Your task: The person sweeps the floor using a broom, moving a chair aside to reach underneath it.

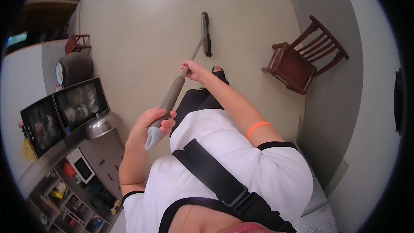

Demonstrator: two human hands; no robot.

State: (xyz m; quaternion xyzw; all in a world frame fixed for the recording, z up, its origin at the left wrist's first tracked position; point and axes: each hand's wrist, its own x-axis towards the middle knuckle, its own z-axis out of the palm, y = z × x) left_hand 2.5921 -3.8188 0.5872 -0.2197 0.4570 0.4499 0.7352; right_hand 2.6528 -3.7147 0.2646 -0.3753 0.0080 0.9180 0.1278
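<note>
Both my hands are on a long-handled broom. My left hand (156, 120) wraps round the thick grey-brown grip near its top end, where a light grey cap (153, 138) sticks out. Farther down, my right hand (194, 70) is closed round the thin part of the broom handle (198, 48), just below the grip. The broom head (205, 34), grey with dark bristles, rests on the pale floor ahead of me. One of my feet, in a black open-toed shoe (220, 74), stands a little nearer than the broom head.
A brown wooden chair (297, 62) stands at the right by the grey wall. To the left are a glass-fronted dish cabinet (82, 103), a metal bowl-shaped cover (102, 125), a dark rounded object (75, 69) and a small wooden stool (78, 43). Shelves (64, 198) with many items fill the lower left.
</note>
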